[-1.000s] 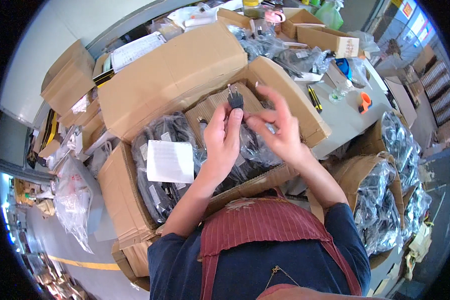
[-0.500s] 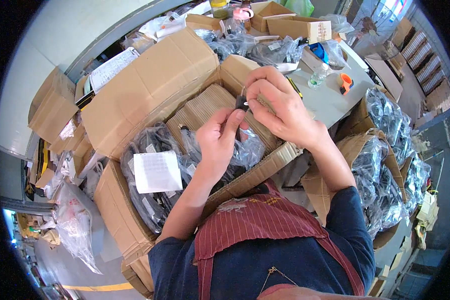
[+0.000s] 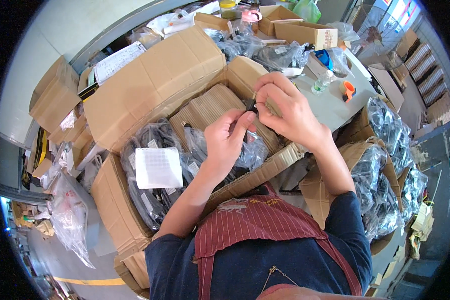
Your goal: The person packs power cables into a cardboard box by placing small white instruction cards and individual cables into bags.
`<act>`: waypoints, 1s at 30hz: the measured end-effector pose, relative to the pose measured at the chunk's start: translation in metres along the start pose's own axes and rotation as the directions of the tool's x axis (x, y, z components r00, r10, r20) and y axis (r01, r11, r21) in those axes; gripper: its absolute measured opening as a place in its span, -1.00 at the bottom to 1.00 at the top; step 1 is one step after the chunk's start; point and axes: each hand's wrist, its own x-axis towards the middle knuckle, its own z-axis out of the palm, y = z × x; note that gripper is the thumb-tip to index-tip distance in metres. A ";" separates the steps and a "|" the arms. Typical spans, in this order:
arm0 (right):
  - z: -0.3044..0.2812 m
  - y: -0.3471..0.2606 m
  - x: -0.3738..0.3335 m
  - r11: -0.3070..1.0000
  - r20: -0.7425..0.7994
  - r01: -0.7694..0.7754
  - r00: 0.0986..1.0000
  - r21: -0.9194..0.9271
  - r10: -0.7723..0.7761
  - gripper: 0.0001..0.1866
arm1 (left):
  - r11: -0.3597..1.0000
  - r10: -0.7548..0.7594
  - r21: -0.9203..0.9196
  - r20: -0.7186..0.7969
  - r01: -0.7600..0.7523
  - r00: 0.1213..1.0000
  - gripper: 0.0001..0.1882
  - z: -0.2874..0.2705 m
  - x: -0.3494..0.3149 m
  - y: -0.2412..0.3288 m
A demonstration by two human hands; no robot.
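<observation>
Above the open cardboard box, my hands meet at a small black part with a pale or metallic bit at its upper end; its exact kind is too small to tell. My left hand pinches its lower end between thumb and fingers. From the other side, my right hand closes its fingertips at the upper end. Beneath them the box holds black items in clear plastic bags, a sheet of corrugated cardboard and a white paper slip lying on the bags.
Behind the box a grey table carries an orange tape dispenser, a clear bottle and small cartons. Boxes of bagged black items stand at my right. At left hangs a clear plastic bag.
Both hands stay together on the black part, shifted slightly right and down in the picture. The view has moved a little; the box contents look the same.
</observation>
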 end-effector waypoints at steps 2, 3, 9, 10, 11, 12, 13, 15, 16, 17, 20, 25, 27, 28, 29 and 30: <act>0.000 -0.001 0.000 1.000 0.006 -0.005 1.000 0.001 0.005 -0.83 | 1.000 -0.013 0.012 -0.003 0.013 1.000 -0.82 -0.001 0.000 0.000; 0.001 -0.001 0.000 1.000 0.011 -0.012 1.000 0.001 0.012 -0.83 | 1.000 -0.014 0.011 -0.005 0.014 1.000 -0.82 -0.001 0.000 0.000; 0.001 -0.001 -0.002 1.000 0.022 -0.014 1.000 -0.023 0.015 -0.82 | 0.999 -0.033 0.030 0.001 0.033 0.999 -0.82 0.001 -0.002 -0.001; -0.001 -0.002 -0.002 1.000 0.023 -0.013 1.000 -0.022 0.013 -0.82 | 0.999 -0.019 0.028 -0.015 0.019 1.000 -0.81 0.002 -0.003 -0.003; -0.004 -0.003 0.000 0.999 0.047 -0.032 0.998 -0.044 0.034 -0.83 | 1.000 -0.005 0.026 -0.031 0.006 1.000 -0.80 0.002 -0.005 -0.004; -0.007 -0.005 0.001 0.997 0.070 -0.051 0.996 -0.066 0.056 -0.83 | 1.000 -0.006 0.027 -0.032 0.007 0.999 -0.80 0.001 -0.006 -0.005; -0.011 -0.003 0.002 0.996 0.068 -0.056 0.996 -0.067 0.060 -0.83 | 1.000 0.001 0.020 -0.020 0.000 1.000 -0.80 0.000 -0.008 -0.005; -0.018 0.002 0.004 0.965 0.112 -0.245 0.961 -0.091 0.255 -0.78 | 1.000 0.004 0.014 -0.005 -0.004 1.000 -0.80 -0.004 -0.010 -0.005; -0.019 0.003 0.003 0.963 0.106 -0.251 0.960 -0.094 0.261 -0.78 | 0.999 -0.002 0.032 0.021 0.001 1.000 -0.81 -0.005 -0.009 -0.003; -0.017 0.004 0.001 0.957 0.008 -0.278 0.960 -0.079 0.279 -0.78 | 0.999 -0.007 0.051 0.046 0.005 0.999 -0.81 -0.006 -0.008 -0.001; -0.007 0.021 -0.010 0.952 -0.172 -0.284 0.949 -0.114 0.263 -0.83 | 0.997 -0.035 -0.071 0.021 0.037 0.999 -0.79 -0.011 -0.008 -0.003; 0.004 0.012 -0.035 0.871 0.434 -0.352 0.882 0.341 0.186 -0.72 | 0.974 -0.035 -0.221 0.068 0.049 0.997 -0.81 -0.014 -0.007 0.007; 0.017 0.010 -0.049 0.874 0.511 -0.260 0.860 0.412 0.015 -0.69 | 0.972 -0.028 -0.231 0.039 0.037 0.999 -0.81 -0.011 -0.010 0.014; 0.019 0.008 -0.055 0.909 0.539 -0.239 0.842 0.342 0.018 -0.69 | 0.971 -0.022 -0.237 0.081 0.041 0.996 -0.81 -0.007 -0.011 0.018; 0.021 0.009 -0.063 0.939 0.566 -0.224 0.824 0.263 0.037 -0.68 | 0.967 -0.036 -0.251 0.064 0.051 0.997 -0.81 -0.005 -0.013 0.022; 0.032 0.017 -0.073 0.963 0.483 -0.169 0.874 0.211 0.048 -0.74 | 0.962 -0.050 -0.266 0.053 0.062 0.997 -0.80 -0.004 -0.017 0.025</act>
